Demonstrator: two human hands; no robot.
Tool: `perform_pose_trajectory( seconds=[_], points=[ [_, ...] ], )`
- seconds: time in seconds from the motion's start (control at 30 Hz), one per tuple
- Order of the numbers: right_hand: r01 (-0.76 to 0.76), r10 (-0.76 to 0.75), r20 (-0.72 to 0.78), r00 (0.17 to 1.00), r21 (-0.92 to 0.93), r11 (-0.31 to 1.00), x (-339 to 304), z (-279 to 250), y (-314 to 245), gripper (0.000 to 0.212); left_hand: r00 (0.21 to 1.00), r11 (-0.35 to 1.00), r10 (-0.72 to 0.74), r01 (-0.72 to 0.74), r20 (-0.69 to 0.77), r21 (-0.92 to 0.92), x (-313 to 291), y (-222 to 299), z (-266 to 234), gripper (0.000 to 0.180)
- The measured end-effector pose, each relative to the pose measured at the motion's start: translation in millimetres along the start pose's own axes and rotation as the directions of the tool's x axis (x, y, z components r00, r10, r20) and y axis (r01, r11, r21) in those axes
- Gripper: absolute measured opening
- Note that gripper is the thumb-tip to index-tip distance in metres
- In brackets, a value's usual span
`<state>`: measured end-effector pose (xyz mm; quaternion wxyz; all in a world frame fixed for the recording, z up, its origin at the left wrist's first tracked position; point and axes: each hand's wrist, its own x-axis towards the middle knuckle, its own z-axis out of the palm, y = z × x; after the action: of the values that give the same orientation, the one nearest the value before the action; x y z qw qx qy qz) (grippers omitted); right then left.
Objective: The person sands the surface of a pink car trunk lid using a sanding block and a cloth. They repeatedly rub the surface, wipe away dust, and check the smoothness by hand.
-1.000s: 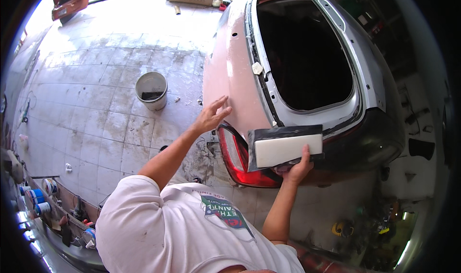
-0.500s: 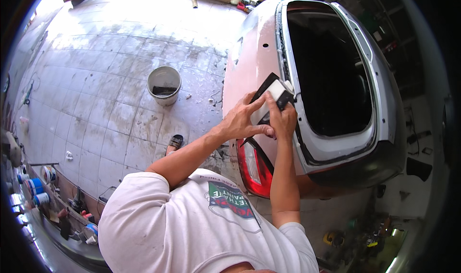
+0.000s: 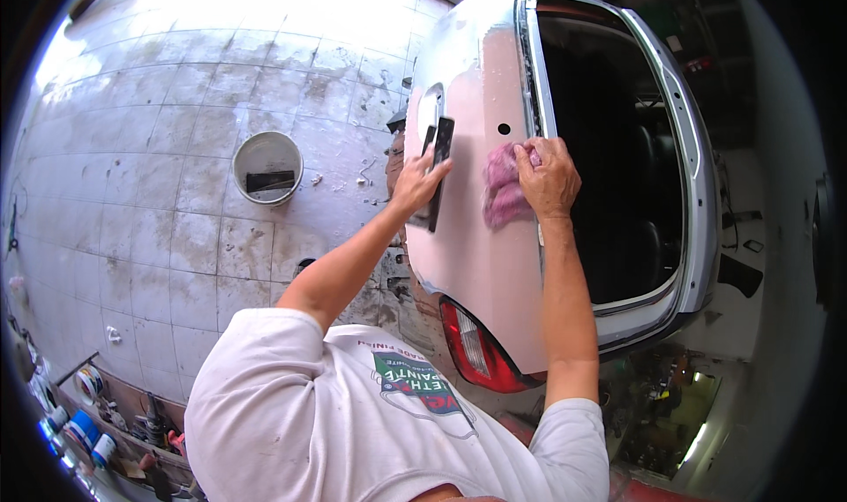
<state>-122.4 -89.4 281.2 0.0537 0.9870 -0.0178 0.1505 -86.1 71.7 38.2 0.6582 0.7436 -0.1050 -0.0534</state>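
My left hand (image 3: pixel 422 184) is closed round a long black sanding block (image 3: pixel 444 145), tilted at the left edge of the car's pink-primed rear quarter panel (image 3: pixel 476 264). Fingers of this hand are slightly blurred. Farther right, my right hand (image 3: pixel 550 180) grips a bunched, wet-looking pink cloth (image 3: pixel 505 200). The cloth lies on the panel beside the rear window opening, below a small round black hole (image 3: pixel 504 129). A pale recess (image 3: pixel 430 105) shows in the panel beyond the block. Nearest me on the car is the red and clear tail light (image 3: pixel 476 343).
A grey bucket (image 3: pixel 242 154) stands on the tiled floor (image 3: pixel 176 220) to the left, a black flat piece (image 3: pixel 270 181) inside it. Blue cans (image 3: pixel 82 430) and tools crowd a shelf at lower left. The window opening (image 3: pixel 609 158) is dark.
My hands were together on the black and white block. Now they are apart: the left has moved left with the block, and the right holds a pink cloth on the panel.
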Motion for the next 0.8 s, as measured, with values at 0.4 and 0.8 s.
perform_pose_trajectory(
  seconds=[0.4,0.8],
  points=[
    [0.18,-0.173,0.243,0.954,-0.007,0.984,72.9,57.6,31.1,0.04,0.998,0.968,-0.037,0.047,-0.048,0.247,45.4,12.7,38.4,0.086],
    [0.033,-0.034,0.007,0.999,0.145,0.989,154.2,56.4,11.3,0.065,0.954,0.686,0.255,-0.064,-0.157,0.725,206.6,-74.1,19.8,0.027]
  ],
)
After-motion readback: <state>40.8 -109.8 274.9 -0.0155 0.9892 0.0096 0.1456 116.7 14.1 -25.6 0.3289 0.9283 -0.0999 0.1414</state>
